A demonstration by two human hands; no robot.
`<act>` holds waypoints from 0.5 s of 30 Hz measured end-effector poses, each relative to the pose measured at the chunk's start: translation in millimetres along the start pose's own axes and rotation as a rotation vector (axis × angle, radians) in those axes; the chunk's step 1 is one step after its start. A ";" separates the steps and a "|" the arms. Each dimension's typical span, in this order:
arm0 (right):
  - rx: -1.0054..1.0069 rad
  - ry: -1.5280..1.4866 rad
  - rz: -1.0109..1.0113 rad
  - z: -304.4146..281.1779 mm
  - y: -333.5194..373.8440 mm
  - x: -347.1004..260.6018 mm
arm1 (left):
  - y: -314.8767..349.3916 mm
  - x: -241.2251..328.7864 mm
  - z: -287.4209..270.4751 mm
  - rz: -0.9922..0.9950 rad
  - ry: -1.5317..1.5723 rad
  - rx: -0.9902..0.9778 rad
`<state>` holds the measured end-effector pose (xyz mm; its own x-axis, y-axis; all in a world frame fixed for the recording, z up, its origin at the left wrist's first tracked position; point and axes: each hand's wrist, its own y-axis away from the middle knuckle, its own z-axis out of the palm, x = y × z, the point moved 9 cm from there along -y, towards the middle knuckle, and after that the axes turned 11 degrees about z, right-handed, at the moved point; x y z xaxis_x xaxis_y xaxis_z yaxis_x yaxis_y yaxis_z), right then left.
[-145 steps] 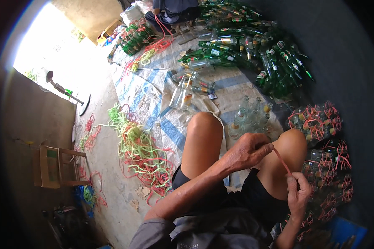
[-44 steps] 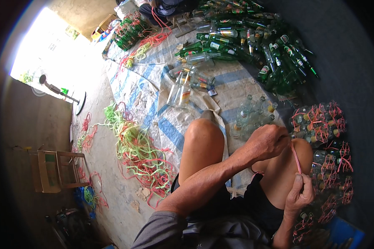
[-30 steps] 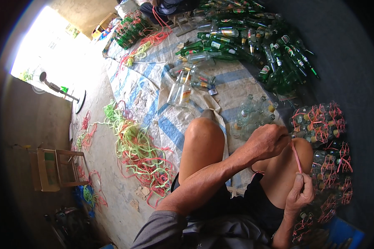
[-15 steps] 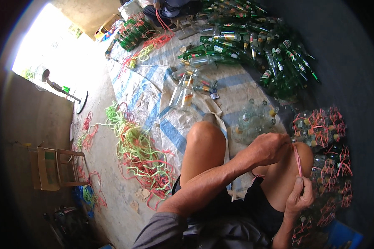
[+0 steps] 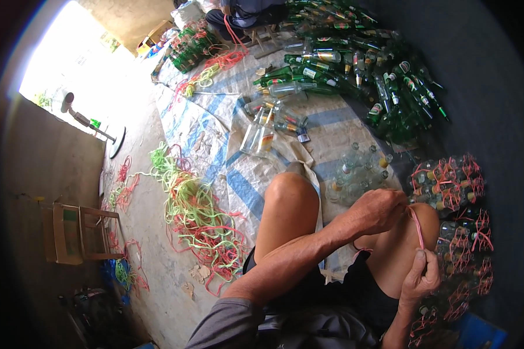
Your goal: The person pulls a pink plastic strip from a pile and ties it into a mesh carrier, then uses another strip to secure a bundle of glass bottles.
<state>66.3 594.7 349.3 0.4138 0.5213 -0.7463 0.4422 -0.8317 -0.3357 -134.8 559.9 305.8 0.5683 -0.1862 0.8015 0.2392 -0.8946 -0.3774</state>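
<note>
A pink plastic string (image 5: 418, 228) runs taut over my right knee between my two hands. My left hand (image 5: 381, 209) reaches across my lap and is closed on the string's upper end. Lower down, my right hand (image 5: 422, 275) pinches the other end between thumb and fingers. Beside my right leg stand clear bottles bound with pink string (image 5: 448, 180), and more tied bottles (image 5: 466, 247) are partly hidden behind the right hand. Loose clear bottles (image 5: 358, 171) stand upright just beyond the left hand.
A large heap of green and clear bottles (image 5: 355, 70) lies on the striped tarp (image 5: 244, 186). Tangled green and red string (image 5: 195, 215) covers the floor at left. A fan (image 5: 93, 125) and wooden chair (image 5: 87, 232) stand left; another person (image 5: 250, 14) sits at the back.
The view has shifted slightly. Both hands keep hold of the pink string in nearly the same place.
</note>
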 end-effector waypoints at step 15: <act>-0.009 0.028 -0.080 0.9 -0.9 -7.3 | -1.2 2.8 -10.3 0.033 0.016 0.110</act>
<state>62.2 591.5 354.6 0.3989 0.5912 -0.7009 0.4820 -0.7855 -0.3883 -141.6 556.3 313.3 0.5649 -0.2215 0.7948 0.3061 -0.8383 -0.4512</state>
